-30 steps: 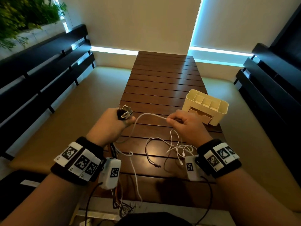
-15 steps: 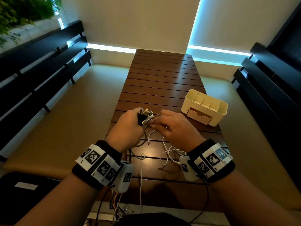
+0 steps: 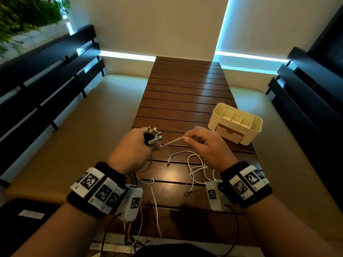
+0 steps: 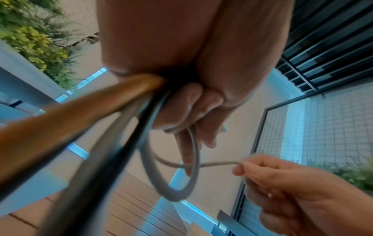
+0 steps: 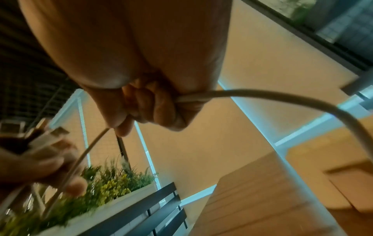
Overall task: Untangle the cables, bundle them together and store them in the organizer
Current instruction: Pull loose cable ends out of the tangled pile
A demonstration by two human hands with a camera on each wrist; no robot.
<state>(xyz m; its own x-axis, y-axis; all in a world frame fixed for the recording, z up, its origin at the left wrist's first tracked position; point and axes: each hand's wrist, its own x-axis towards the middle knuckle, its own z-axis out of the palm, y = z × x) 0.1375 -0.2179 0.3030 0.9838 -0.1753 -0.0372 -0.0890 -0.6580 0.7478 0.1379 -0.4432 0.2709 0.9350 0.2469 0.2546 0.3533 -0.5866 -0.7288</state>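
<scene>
My left hand (image 3: 133, 145) grips a bunch of cable plugs (image 3: 153, 137), their metal ends sticking up above the fist. In the left wrist view several cables (image 4: 125, 121), orange, grey and black, run down out of that fist (image 4: 181, 89). My right hand (image 3: 202, 143) pinches a white cable (image 3: 172, 141) stretched between the two hands. The right wrist view shows the white cable (image 5: 252, 94) curling out of my closed right fingers (image 5: 157, 103). Loose white cable loops (image 3: 196, 167) lie on the wooden table (image 3: 185, 89) under my right hand. The cream organizer (image 3: 256, 127) stands at the table's right.
The organizer has open top compartments and a small drawer (image 3: 229, 133) in front. Dark slatted benches (image 3: 46, 71) run along both sides. More wires (image 3: 137, 240) hang off the table's near edge. A planter with green plants (image 3: 22, 13) sits at the far left.
Half a second ago my hands were together at the plugs. The right hand has since drawn away to the right, pulling a length of white cable taut from the left fist.
</scene>
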